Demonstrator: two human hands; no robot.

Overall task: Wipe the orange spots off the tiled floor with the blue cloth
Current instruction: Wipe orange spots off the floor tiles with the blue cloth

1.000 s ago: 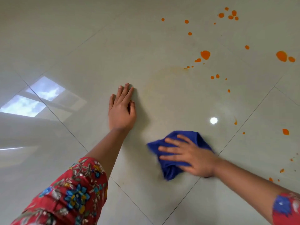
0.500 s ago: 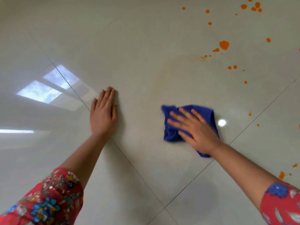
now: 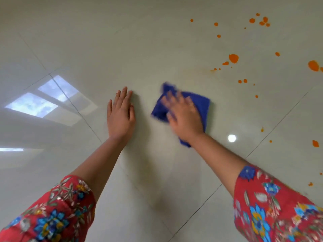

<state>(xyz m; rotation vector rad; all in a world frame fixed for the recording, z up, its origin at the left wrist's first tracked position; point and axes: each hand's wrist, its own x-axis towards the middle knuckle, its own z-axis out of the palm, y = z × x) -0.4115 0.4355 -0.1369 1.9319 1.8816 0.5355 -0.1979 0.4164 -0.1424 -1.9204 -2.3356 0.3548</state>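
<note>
The glossy pale grey tiled floor [image 3: 157,41] fills the whole view, with thin dark joints between the large tiles and a bright reflection of a window [image 3: 43,100] at the left. Two arms in red flowered sleeves [image 3: 57,212] reach forward over it.

The left hand [image 3: 120,114] lies flat on the floor with its fingers [image 3: 124,95] stretched out and together, holding nothing; I judge that it supports the body. Just beside it, to the right, the right hand [image 3: 183,116] presses down on the crumpled blue cloth [image 3: 201,105]. Its fingers [image 3: 170,100] are spread over the cloth and blurred, so they push it flat on the tile rather than close around it.

The orange spots [image 3: 233,58] lie well apart from the cloth, further away and to the right. Between them and the cloth there is a faint orange smear [image 3: 208,71]. To do this step well, I think the hand should keep the palm pressure even, move the cloth toward the smear and the nearest drops, and gather the liquid inward, not spread it thinner.

Count: two hands, one cloth. Of the spots I count about twenty-five, three of them clearly larger; some are too small to count surely, and one at the right edge is cut off.
</note>
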